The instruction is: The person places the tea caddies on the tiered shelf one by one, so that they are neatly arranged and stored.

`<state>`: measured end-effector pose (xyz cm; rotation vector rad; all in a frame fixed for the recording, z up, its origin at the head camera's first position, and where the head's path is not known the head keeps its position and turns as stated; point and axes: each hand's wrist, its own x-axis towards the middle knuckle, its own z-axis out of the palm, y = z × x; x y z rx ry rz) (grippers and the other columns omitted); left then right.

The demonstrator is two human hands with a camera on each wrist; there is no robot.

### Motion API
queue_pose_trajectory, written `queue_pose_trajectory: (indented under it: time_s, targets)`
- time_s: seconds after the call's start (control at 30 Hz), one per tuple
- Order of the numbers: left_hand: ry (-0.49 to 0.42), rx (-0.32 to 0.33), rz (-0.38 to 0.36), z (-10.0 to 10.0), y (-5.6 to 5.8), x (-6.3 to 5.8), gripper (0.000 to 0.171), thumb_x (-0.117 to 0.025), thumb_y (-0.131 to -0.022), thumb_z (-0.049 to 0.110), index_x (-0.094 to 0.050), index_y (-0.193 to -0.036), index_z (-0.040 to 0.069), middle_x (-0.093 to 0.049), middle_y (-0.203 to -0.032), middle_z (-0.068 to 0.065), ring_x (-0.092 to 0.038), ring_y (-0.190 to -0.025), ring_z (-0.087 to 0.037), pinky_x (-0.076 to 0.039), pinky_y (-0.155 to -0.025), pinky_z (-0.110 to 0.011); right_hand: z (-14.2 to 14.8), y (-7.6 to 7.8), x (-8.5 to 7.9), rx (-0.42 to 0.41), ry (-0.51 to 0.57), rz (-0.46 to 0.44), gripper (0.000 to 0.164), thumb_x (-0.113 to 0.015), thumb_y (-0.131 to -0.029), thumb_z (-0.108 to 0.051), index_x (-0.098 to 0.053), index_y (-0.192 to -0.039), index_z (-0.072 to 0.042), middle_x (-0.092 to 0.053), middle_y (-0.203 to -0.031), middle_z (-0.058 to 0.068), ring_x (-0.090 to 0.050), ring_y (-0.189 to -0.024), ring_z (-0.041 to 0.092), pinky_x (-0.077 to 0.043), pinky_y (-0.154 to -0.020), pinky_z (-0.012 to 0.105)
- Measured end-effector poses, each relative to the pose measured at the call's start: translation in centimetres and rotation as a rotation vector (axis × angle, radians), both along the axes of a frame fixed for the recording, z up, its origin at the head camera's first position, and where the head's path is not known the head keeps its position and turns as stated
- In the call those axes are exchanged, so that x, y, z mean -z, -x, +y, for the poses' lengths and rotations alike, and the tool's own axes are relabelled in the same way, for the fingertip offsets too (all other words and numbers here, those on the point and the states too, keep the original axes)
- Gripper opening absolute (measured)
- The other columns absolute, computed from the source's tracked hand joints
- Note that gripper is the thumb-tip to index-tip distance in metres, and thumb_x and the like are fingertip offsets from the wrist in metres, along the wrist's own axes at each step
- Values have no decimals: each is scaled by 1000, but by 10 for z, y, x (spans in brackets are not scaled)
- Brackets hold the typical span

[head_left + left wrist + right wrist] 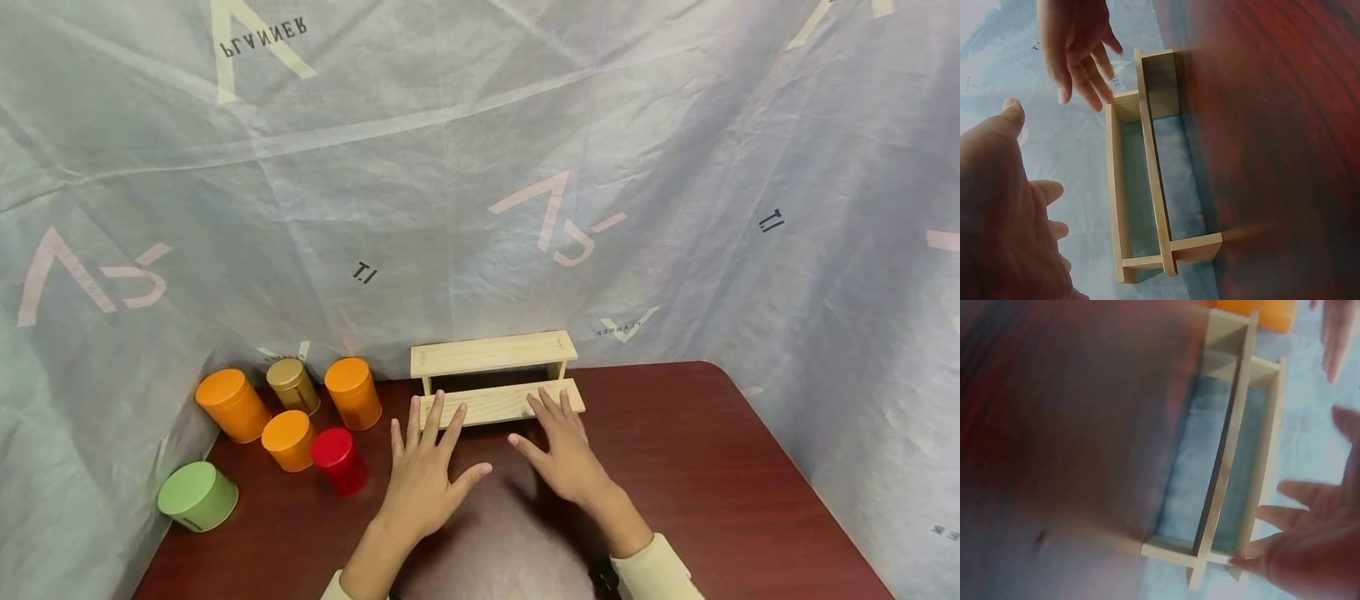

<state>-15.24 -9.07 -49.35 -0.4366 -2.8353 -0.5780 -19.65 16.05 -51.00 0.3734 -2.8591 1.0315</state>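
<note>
A two-step shelf of pale wood stands against the cloth at the back of the table. In the left wrist view its frame is seen from the side, with open gaps under both boards. My left hand is spread out above the table, its fingertips overlapping the front board's left part in the head view. Toward the board's right end reaches my right hand, fingers apart and holding nothing. Whether right fingertips touch the wood, I cannot tell. Both palms face down.
Left of the shelf stand several lidded tins: orange ones, a gold one, a red one and a green one. Printed grey cloth hangs behind the dark red table. The right wrist carries a black band.
</note>
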Motion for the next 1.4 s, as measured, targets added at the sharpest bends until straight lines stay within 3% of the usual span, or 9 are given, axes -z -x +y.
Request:
queue_pose_trajectory:
  time_s: [0.13, 0.27, 0.37, 0.47, 0.63, 0.73, 0.83, 1.2, 1.4]
  targets:
    - [-45, 11, -26, -1, -3, -2, 87, -56, -98, 72, -28, -169, 29, -5, -181, -4, 4, -167, -42, -6, -126, -79, 1, 7, -4, 99, 352, -31, 56, -68, -104, -35, -56, -151, -7, -51, -161, 18, -40, -156, 39, -38, -124, 60]
    - [-89, 15, -66, -6, -8, -4, 87, -58, -99, 68, -25, -170, 29, -6, -181, -5, 4, -167, -39, -6, -127, -77, 3, 18, -1, 226, 711, 18, 34, -66, -104, -12, -66, -135, 2, -68, -137, 19, -69, -126, 27, -59, -103, 35]
    - [-121, 11, -64, -12, -11, -8, 87, -60, -100, 65, -25, -170, 27, -12, -180, -7, -1, -168, -38, -8, -128, -76, 6, 30, 2, 325, 929, 83, 30, -65, -103, -4, -63, -130, 9, -69, -127, 15, -69, -117, 19, -58, -93, 17]
    - [-149, 2, -31, -17, -13, -13, 86, -64, -100, 61, -29, -169, 24, -22, -178, -9, -10, -167, -38, -13, -128, -74, 11, 44, 4, 401, 1066, 106, 38, -65, -103, -4, -54, -136, 10, -62, -134, 15, -60, -129, 18, -52, -98, 11]
    - [-172, -19, 44, -28, -18, -17, 83, -75, -97, 48, -40, -164, 16, -32, -174, -14, -19, -164, -42, -18, -127, -75, 22, 67, 8, 388, 1124, 31, 64, -63, -104, -8, -34, -158, 8, -39, -161, 26, -36, -157, 33, -37, -127, 32]
    - [-162, -51, 82, -37, -21, -18, 82, -80, -94, 42, -43, -162, 14, -34, -172, -16, -20, -163, -46, -19, -125, -75, 27, 79, 10, 349, 1113, -16, 74, -63, -105, -10, -21, -164, 7, -27, -171, 27, -23, -164, 36, -26, -134, 46]
    - [-161, -94, 86, -47, -24, -19, 81, -82, -93, 38, -44, -161, 14, -34, -172, -17, -17, -163, -47, -18, -124, -76, 30, 91, 11, 327, 1119, -53, 79, -63, -106, -12, -14, -167, 4, -21, -175, 23, -16, -166, 35, -20, -135, 47]
    - [-127, -210, 0, -86, -32, -25, 77, -77, -97, 38, -42, -160, 10, -31, -170, -23, -16, -160, -54, -17, -121, -81, 31, 118, 15, 321, 1222, -120, 83, -65, -107, -24, -14, -170, -6, -24, -176, 14, -25, -164, 27, -25, -134, 40]
    - [-114, -259, 54, -100, -37, -24, 74, -79, -95, 36, -48, -155, 6, -40, -163, -25, -26, -155, -56, -25, -116, -81, 30, 128, 16, 297, 1253, -166, 84, -69, -104, -20, -17, -170, -12, -21, -178, 9, -30, -162, 29, -31, -131, 51]
